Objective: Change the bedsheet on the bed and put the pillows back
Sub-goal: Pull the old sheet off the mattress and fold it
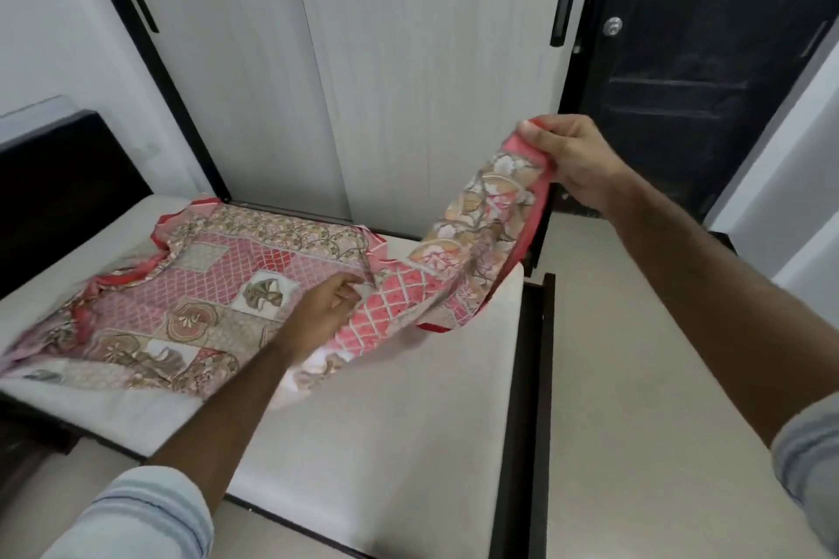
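Note:
A pink and red patterned bedsheet (190, 304) lies partly folded on the bare white mattress (386, 413). My left hand (318, 313) grips the sheet near its middle, low over the mattress. One end of the sheet rises to the right, where my right hand (572, 159) pinches its red-edged corner in the air above the mattress's far right corner. No pillows are in view.
A dark headboard (59, 191) stands at the left. The dark bed frame (531, 399) runs along the mattress's right side, with pale floor (644, 354) beyond. White sliding wardrobe doors (363, 59) stand close behind the bed, and a black door (708, 41) at the right.

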A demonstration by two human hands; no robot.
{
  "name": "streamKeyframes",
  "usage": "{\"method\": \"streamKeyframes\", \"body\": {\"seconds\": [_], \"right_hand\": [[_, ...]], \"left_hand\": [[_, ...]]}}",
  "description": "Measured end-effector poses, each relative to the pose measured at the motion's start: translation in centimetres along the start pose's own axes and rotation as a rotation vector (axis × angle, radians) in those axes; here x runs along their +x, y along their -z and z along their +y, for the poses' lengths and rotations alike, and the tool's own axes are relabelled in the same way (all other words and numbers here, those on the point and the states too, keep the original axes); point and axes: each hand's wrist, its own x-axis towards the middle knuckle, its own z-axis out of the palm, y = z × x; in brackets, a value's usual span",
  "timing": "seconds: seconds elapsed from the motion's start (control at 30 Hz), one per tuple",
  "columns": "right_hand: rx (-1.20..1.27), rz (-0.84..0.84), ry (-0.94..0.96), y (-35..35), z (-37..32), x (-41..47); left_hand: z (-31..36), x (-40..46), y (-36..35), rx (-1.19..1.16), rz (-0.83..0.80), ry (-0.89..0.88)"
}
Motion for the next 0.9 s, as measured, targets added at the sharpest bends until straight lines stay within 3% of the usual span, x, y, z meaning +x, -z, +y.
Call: {"method": "streamKeyframes", "body": {"seconds": [0.17, 0.3, 0.37, 0.47, 0.6, 0.73, 0.8, 0.9], "right_hand": [[-0.081, 0.029, 0.023, -4.5, -3.3, 3.2], [0.012, 0.037, 0.022, -6.0, -5.5, 4.1], [0.052, 0.033, 0.037, -6.5, -6.8, 4.2], [0.096, 0.043, 0.056, -7.0, -8.5, 4.4], [0.143, 0.046, 0.042, -6.8, -9.0, 4.6], [0.188, 0.013, 0.005, -7.0, -8.4, 4.6], [0.175, 0.004, -0.008, -7.0, -7.8, 4.5], [0.005, 0.034, 0.029, -6.5, -6.3, 4.3]], "left_hand": [[9.2, 2.4, -0.3, -0.076, 0.103, -0.301], [12.0, 4.9, 0.4, 0.248, 0.385, -0.499], [11.7, 5.8, 0.1, 0.37, 0.503, -0.473], [11.1, 6.7, -0.1, 0.363, 0.688, -0.398], [12.1, 7.6, 2.0, 0.425, 0.887, -0.583], [15.0, 8.2, 4.3, 0.571, 0.905, -0.68], [16.0, 8.2, 4.3, 0.5, 0.89, -0.669], [16.7, 7.9, 3.9, -0.049, 0.779, -0.537]]}}
